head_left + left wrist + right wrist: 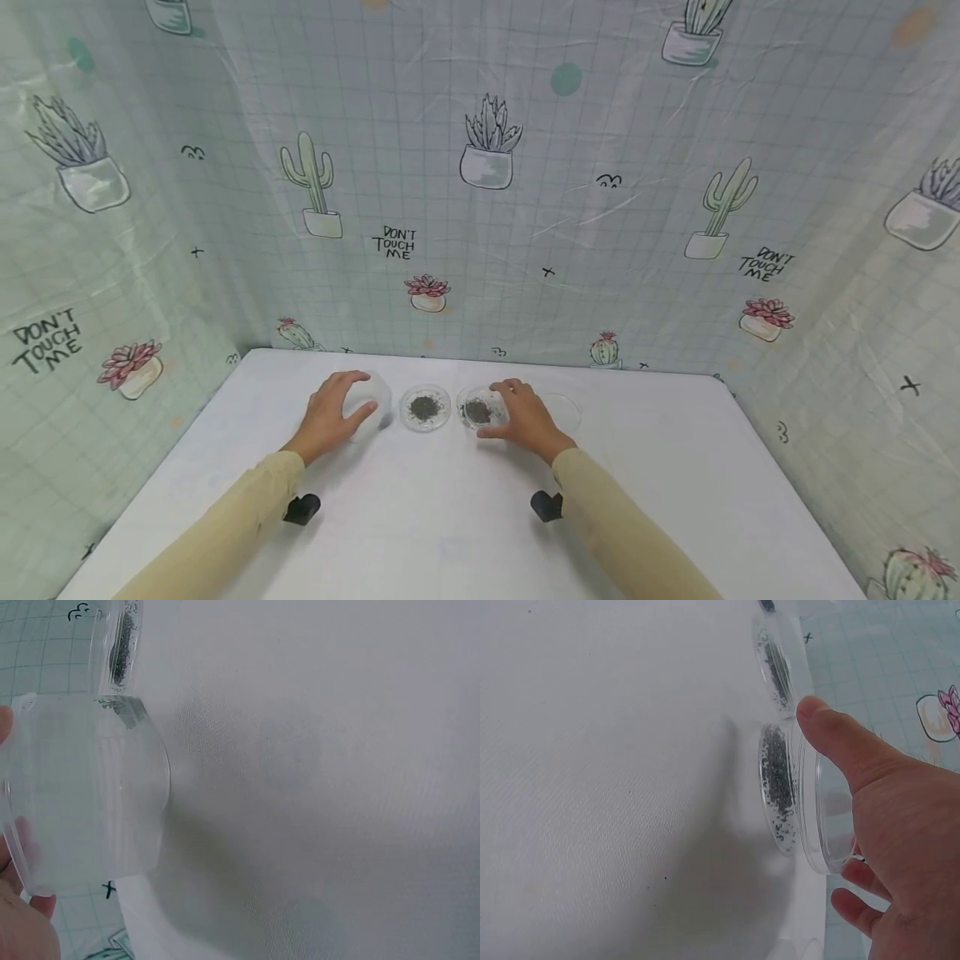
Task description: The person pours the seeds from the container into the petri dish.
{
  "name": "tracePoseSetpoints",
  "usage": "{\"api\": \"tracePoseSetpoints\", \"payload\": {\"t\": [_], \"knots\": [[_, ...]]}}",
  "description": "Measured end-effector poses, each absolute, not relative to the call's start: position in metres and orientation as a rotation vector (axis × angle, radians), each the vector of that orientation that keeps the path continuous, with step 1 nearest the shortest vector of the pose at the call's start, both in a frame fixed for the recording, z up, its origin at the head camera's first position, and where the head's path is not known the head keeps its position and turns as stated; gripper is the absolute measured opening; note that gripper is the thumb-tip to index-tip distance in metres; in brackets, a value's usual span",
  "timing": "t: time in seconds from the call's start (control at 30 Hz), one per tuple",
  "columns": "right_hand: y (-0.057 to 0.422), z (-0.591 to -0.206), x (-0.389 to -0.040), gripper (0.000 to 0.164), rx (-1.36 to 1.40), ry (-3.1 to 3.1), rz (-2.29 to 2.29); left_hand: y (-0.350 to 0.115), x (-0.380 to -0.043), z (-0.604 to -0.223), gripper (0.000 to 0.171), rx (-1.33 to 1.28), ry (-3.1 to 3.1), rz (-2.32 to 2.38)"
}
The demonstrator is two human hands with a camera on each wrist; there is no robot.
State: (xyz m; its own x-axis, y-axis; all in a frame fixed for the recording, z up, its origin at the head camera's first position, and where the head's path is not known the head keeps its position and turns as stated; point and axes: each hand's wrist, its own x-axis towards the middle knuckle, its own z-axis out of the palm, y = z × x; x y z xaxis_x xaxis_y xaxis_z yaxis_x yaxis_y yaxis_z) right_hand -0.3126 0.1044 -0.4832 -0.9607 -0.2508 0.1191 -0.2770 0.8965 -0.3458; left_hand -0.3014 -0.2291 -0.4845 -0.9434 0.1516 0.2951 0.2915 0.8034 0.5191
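Note:
My left hand (327,417) grips a translucent plastic tub (82,787) by its rim, thumb and fingers spread around it. Just right of the tub lies a clear petri dish (425,408) with dark crumbly bits in its middle. A second petri dish (778,787) with similar dark bits sits beside it. Close over this second dish, my right hand (525,421) holds a clear round lid (810,810) by its edge, between thumb and fingers. Part of the lid is hidden behind the hand.
Another clear round lid (564,412) lies on the white table (450,517) to the right of my right hand. A cactus-print curtain (487,225) hangs behind the table and along both sides. Black wrist-worn pieces (302,509) show below each forearm.

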Motion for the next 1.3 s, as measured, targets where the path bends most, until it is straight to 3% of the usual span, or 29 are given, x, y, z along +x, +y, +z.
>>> {"api": "tracePoseSetpoints", "payload": {"t": [1.3], "knots": [[0.092,-0.491,-0.330,0.085,0.442,-3.012,0.514,-0.227,-0.299,-0.480,0.046,-0.336,-2.754,-0.862]]}}
